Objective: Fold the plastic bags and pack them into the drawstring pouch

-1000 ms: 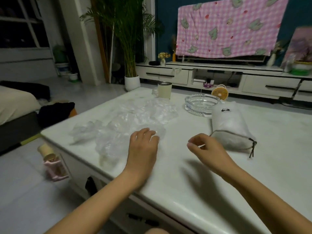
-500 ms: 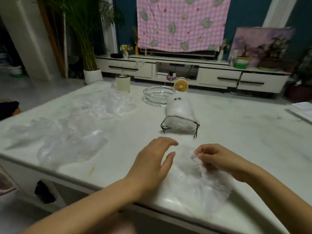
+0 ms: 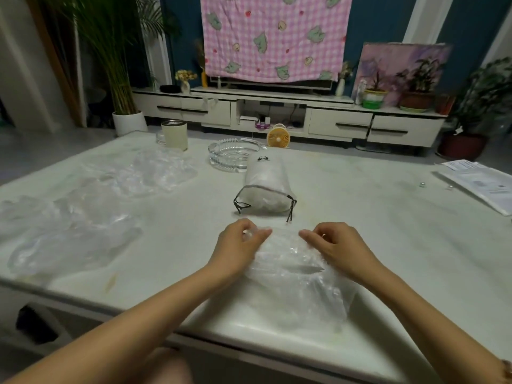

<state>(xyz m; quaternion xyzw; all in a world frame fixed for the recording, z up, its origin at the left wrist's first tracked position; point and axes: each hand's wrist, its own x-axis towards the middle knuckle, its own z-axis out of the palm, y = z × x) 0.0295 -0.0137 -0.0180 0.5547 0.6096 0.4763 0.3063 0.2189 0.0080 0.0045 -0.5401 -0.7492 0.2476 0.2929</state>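
A clear plastic bag (image 3: 299, 284) lies crumpled on the bench (image 3: 388, 245), by its near edge. The left hand (image 3: 239, 246) and right hand (image 3: 336, 246) each pinch the bag's far edge with curled fingers, one towards each end. From the fingers the bag stretches back toward the person. The drawstring pouch (image 3: 264, 187) lies just beyond both hands, its mouth facing them.

Dim indoor light, greenish cast; soft glare on near table edge (image 3: 277, 327). Soft overall, slight blur, forearms near bottom out of focus. Wide-angle bending at left and right edges.
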